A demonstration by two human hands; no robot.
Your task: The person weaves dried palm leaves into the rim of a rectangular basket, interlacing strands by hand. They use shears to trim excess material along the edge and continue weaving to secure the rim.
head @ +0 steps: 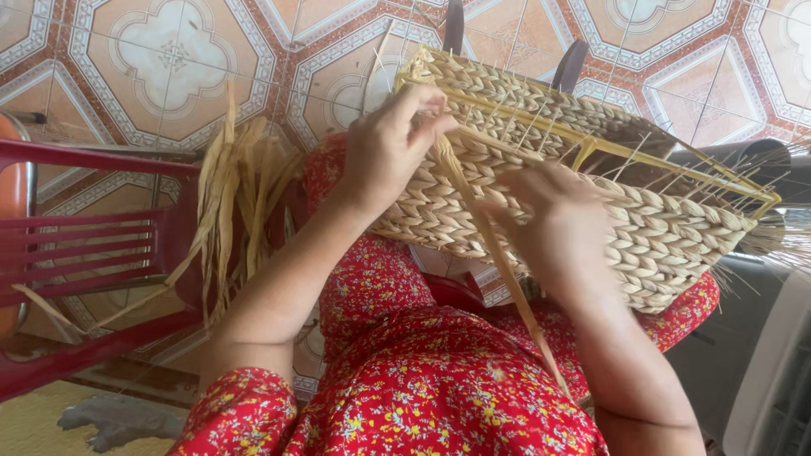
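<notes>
Red floral cloth (422, 397) fills the near edge, covering the lap. Right hand (562, 224) lies against the near wall of the woven basket (659, 236); fingers curl, but whether they pinch anything I cannot tell. Left hand (390, 143), farther and left, pinches shut on a flat straw strand (498, 262) at the basket rim; the strand trails down toward the lap. Loose dried straw bundle (232, 203) hangs over a red plastic chair (93, 245) at left. Patterned floor tiles (169, 59) lie beyond. Risk: a hard tug may snap the dry strand.
</notes>
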